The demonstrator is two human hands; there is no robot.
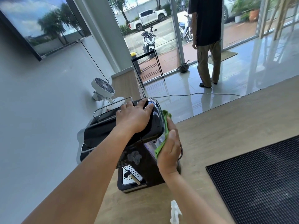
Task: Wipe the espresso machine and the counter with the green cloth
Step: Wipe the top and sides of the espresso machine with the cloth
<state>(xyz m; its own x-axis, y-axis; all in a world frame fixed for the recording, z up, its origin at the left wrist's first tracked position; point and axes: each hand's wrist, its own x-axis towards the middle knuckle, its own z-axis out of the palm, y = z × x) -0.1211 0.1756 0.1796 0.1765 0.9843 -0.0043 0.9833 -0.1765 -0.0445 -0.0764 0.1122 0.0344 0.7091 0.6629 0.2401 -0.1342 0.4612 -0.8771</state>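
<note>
Green cloth (pixel 161 143) at machine (pixel 145 165) edge

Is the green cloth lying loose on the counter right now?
No, the green cloth is pressed against the side of the espresso machine by the right hand, while the left hand rests on top.

Glossy black plastic espresso machine (pixel 155 123) is gleaming under the left hand (pixel 134 117); soft green cloth (pixel 161 143) is bunching against the right hand (pixel 169 151); the table (pixel 218 126) is showing matt wood grain.

We see our left hand (pixel 135 118) and right hand (pixel 169 149) bare, both forearms uncovered, no sleeves, rings or watch.
</note>
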